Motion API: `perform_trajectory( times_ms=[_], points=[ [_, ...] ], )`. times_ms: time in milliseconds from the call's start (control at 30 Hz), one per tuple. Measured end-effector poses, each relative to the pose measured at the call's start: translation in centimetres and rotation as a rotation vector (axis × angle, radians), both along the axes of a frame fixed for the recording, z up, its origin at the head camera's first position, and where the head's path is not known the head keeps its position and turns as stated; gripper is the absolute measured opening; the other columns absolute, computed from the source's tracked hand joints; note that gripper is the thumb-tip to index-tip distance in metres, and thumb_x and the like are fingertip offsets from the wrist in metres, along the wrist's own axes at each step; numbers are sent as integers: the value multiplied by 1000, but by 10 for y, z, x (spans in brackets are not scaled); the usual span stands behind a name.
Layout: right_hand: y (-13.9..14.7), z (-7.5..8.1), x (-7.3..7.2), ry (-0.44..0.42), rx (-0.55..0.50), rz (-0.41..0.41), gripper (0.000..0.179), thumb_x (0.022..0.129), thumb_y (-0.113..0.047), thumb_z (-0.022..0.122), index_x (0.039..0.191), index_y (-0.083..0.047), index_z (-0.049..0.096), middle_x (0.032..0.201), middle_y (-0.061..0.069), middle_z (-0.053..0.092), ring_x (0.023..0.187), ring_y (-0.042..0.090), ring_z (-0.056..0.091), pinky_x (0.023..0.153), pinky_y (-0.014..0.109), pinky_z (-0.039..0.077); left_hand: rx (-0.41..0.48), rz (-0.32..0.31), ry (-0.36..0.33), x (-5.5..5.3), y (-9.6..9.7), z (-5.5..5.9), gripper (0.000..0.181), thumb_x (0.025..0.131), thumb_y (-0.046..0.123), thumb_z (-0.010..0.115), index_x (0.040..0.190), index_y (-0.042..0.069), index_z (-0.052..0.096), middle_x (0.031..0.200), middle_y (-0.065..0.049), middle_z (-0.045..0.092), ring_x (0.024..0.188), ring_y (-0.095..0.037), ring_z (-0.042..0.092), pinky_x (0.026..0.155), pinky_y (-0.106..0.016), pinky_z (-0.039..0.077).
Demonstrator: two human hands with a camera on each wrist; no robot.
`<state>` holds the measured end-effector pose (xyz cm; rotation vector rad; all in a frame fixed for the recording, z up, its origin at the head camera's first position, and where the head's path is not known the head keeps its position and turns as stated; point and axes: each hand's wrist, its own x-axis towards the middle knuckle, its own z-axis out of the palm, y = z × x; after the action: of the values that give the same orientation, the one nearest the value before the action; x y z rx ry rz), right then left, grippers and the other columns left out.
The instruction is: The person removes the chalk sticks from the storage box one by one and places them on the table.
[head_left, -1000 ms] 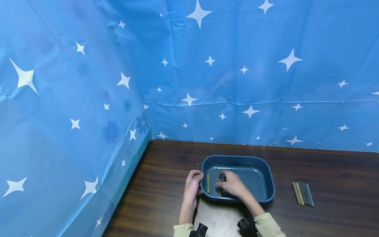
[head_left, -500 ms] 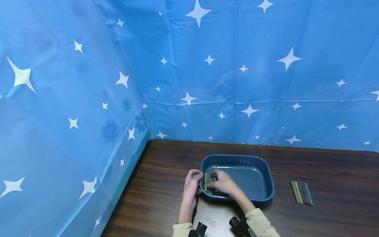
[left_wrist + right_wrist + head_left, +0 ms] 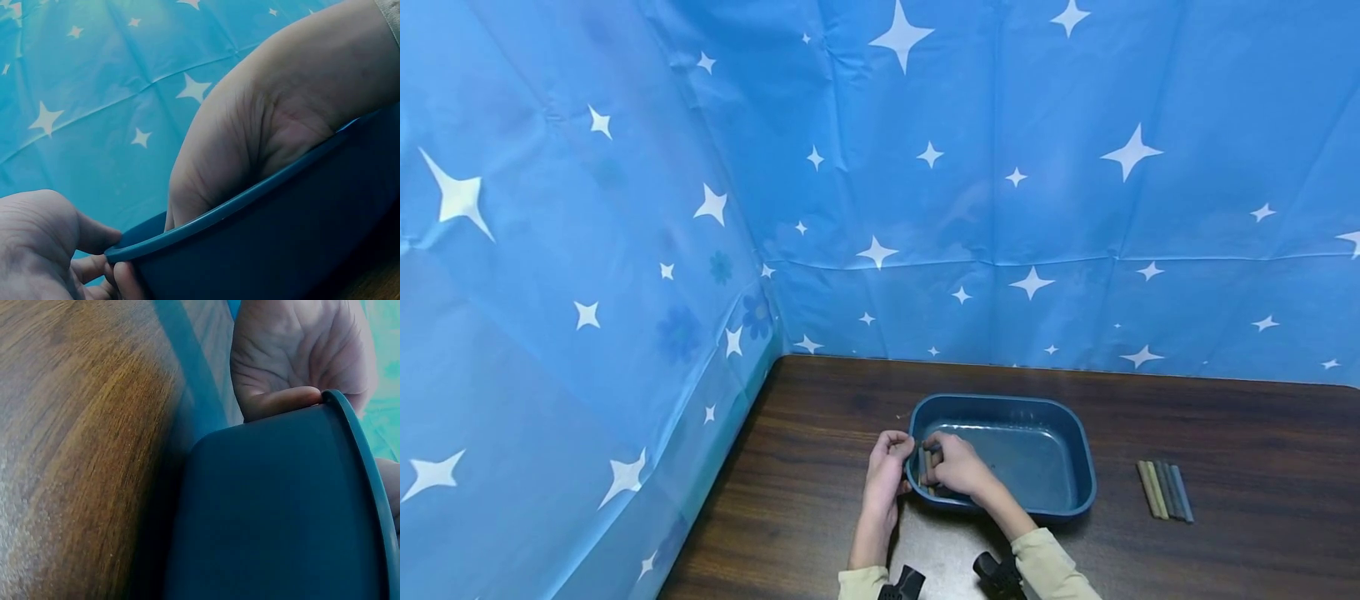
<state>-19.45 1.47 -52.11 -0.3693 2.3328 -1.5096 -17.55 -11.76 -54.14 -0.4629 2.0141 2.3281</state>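
A dark blue rectangular basin (image 3: 1052, 404) with rounded corners stands on the wooden table. At its left end my left hand (image 3: 887, 471) grips the rim, the thumb on top and fingers beneath; the left wrist view shows this hold on the rim (image 3: 187, 231). My right hand (image 3: 961, 467) reaches down into the basin, its thumb and fingers bent around a slim stick (image 3: 927, 471) by the left wall. More than one thin stick lies there, partly covered by the fingers. In both wrist views the basin's wall (image 3: 281, 506) hides the right fingertips.
To the right of the basin, several slim sticks (image 3: 1165, 492) in tan, yellowish, grey and blue lie side by side on the table (image 3: 1262, 467). A blue curtain (image 3: 970, 208) with white stars hangs behind the table and along its left side.
My right hand has moved left inside the basin, closing in on the left wall with the stick. The left hand keeps its hold on the rim.
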Motion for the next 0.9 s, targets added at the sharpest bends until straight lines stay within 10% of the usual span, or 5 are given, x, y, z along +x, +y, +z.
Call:
perform_trajectory(
  times_ms=[900],
  points=[
    [32, 12, -2, -120, -191, -165, 36, 88, -4, 65, 123, 1, 58, 101, 16, 65, 82, 25, 65, 65, 41, 56, 17, -7, -2, -1, -1, 1, 18, 93, 19, 57, 103, 5, 53, 81, -3, 51, 56, -10, 45, 44, -18, 37]
  ],
)
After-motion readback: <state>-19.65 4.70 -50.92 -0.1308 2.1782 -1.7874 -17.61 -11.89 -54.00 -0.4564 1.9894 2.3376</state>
